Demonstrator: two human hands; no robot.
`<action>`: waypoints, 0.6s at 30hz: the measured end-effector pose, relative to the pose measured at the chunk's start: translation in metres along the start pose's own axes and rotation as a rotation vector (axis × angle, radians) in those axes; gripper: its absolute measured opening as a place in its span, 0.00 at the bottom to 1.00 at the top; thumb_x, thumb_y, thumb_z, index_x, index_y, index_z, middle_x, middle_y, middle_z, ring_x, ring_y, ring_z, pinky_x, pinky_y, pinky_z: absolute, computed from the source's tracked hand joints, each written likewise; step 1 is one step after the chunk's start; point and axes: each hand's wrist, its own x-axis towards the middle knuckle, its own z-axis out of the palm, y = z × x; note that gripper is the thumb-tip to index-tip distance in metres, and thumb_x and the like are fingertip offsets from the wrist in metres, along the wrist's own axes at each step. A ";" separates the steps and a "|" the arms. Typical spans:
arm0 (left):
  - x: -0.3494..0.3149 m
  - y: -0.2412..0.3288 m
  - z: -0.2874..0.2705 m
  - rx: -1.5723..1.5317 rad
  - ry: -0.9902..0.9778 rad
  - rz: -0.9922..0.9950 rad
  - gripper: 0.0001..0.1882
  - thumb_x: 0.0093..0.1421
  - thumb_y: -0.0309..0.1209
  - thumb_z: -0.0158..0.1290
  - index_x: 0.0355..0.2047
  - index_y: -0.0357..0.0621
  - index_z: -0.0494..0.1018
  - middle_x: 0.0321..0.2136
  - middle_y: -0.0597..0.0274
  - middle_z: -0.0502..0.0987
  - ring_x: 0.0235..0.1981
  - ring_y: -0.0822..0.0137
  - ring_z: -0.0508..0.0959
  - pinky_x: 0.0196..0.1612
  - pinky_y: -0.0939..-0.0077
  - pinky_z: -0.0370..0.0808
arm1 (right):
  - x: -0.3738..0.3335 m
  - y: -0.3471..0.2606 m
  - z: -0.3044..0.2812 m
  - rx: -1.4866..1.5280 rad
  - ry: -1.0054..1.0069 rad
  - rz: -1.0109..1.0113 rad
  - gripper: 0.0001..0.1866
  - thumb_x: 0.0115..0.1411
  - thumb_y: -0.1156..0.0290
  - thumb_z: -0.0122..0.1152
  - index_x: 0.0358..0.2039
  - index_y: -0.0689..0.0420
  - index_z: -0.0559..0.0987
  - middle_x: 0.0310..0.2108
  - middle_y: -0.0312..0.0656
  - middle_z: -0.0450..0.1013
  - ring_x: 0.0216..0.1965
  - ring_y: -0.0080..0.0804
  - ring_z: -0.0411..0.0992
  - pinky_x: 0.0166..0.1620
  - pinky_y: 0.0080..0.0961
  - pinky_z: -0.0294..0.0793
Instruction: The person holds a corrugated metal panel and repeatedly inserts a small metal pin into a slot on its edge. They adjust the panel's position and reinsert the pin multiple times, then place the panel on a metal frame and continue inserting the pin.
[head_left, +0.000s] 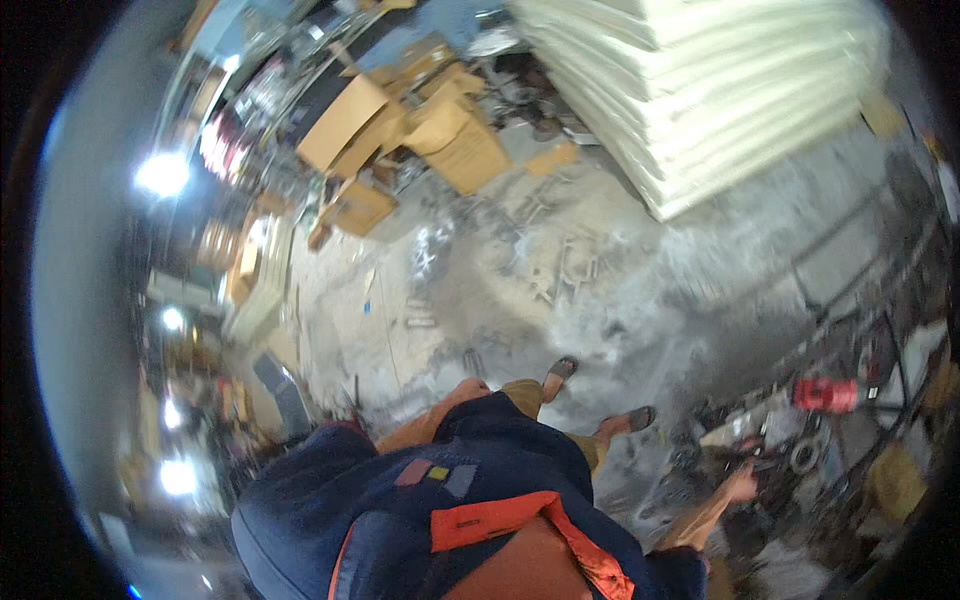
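My right hand (740, 484) reaches out to the right, over a cluttered heap of dark parts and tools (775, 490). Small dark pieces lie right at its fingertips; the fingers are too small and blurred to show whether they grip one. A round ring-shaped part (804, 456) lies just beyond that hand, and a red power-tool-like thing (826, 395) sits farther off. My left hand (472, 390) is low in front of my body, at the edge of my dark shirt. Its fingers are hidden, and nothing is seen in it.
Cardboard boxes (455, 145) stand at the far left beside crowded shelves (270, 110). A tall stack of pale ribbed sheets (700, 90) rises at the far right. Small flat pieces (565, 270) lie on the stained concrete floor (480, 300). A dark panel (283, 393) is at the left.
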 end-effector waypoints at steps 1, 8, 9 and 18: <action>-0.004 0.004 0.005 -0.040 0.010 -0.050 0.25 0.54 0.49 0.60 0.41 0.41 0.84 0.39 0.44 0.84 0.43 0.47 0.83 0.50 0.58 0.78 | 0.015 0.036 0.017 0.022 -0.011 -0.011 0.40 0.55 0.33 0.61 0.25 0.66 0.85 0.24 0.61 0.78 0.26 0.61 0.77 0.32 0.58 0.74; 0.036 0.016 0.008 -0.074 0.016 -0.025 0.25 0.55 0.51 0.60 0.42 0.43 0.84 0.39 0.48 0.85 0.43 0.48 0.83 0.48 0.57 0.79 | 0.004 -0.036 -0.033 0.451 0.153 0.399 0.24 0.54 0.53 0.68 0.26 0.68 0.82 0.26 0.50 0.80 0.26 0.45 0.75 0.33 0.42 0.74; 0.042 0.012 0.012 -0.056 0.023 -0.031 0.25 0.55 0.51 0.60 0.43 0.44 0.84 0.39 0.48 0.85 0.44 0.48 0.83 0.49 0.57 0.79 | -0.008 -0.052 -0.033 0.601 0.104 0.307 0.23 0.56 0.55 0.68 0.27 0.68 0.82 0.25 0.50 0.80 0.25 0.43 0.74 0.32 0.40 0.73; 0.097 -0.038 0.029 -0.342 0.133 -0.088 0.24 0.60 0.51 0.51 0.39 0.44 0.84 0.40 0.41 0.82 0.41 0.41 0.82 0.43 0.48 0.78 | -0.235 -0.292 -0.032 0.730 -0.590 -0.258 0.13 0.55 0.65 0.60 0.18 0.56 0.71 0.17 0.30 0.61 0.20 0.21 0.57 0.23 0.26 0.55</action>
